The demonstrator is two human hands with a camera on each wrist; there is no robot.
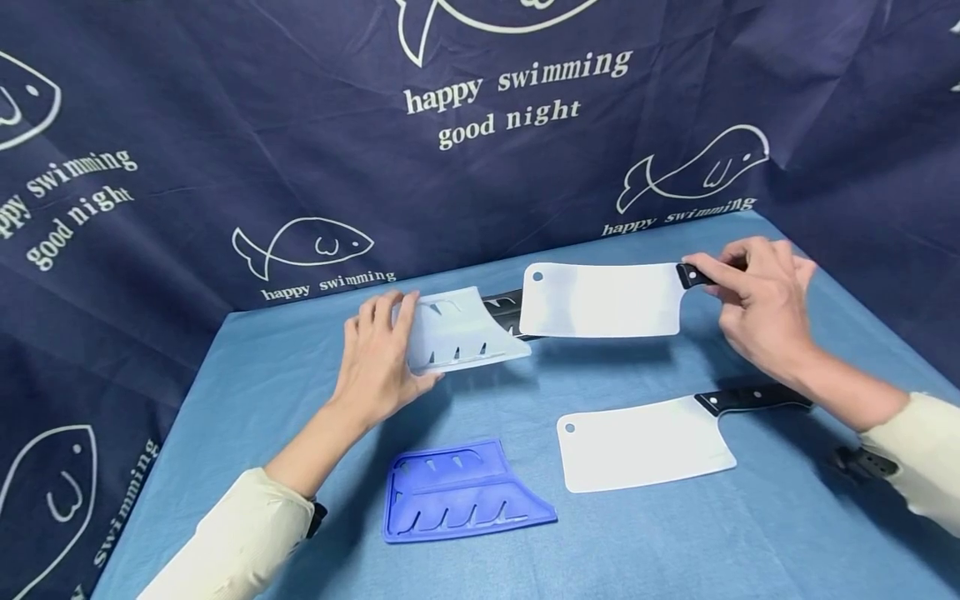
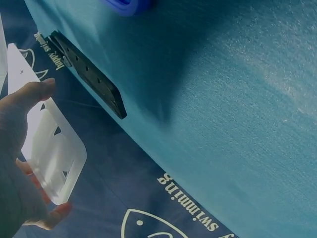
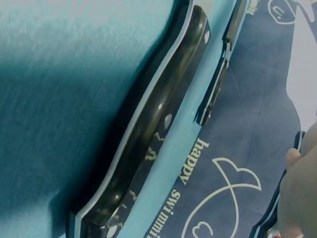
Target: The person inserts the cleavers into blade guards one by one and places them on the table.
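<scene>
My left hand (image 1: 377, 362) grips a translucent white blade guard (image 1: 468, 321) by its left end, thumb below and fingers above, raised over the cloth. Between the fingers of my right hand (image 1: 767, 304) is the black handle of a cleaver (image 1: 600, 300), its pale blade level and pointing left. The blade's end is beside the guard's wide right end; in the head view the two look close but separate. Behind them lies a black blade guard (image 1: 504, 308), partly hidden; the left wrist view shows more of this black guard (image 2: 91, 72).
Nearer me, a blue blade guard (image 1: 465, 496) lies on the blue cloth (image 1: 300, 467). To its right rests a second cleaver (image 1: 641, 450), black handle to the right. The right wrist view shows another black handle (image 3: 215, 87) farther back. A dark printed curtain (image 1: 315, 125) hangs behind.
</scene>
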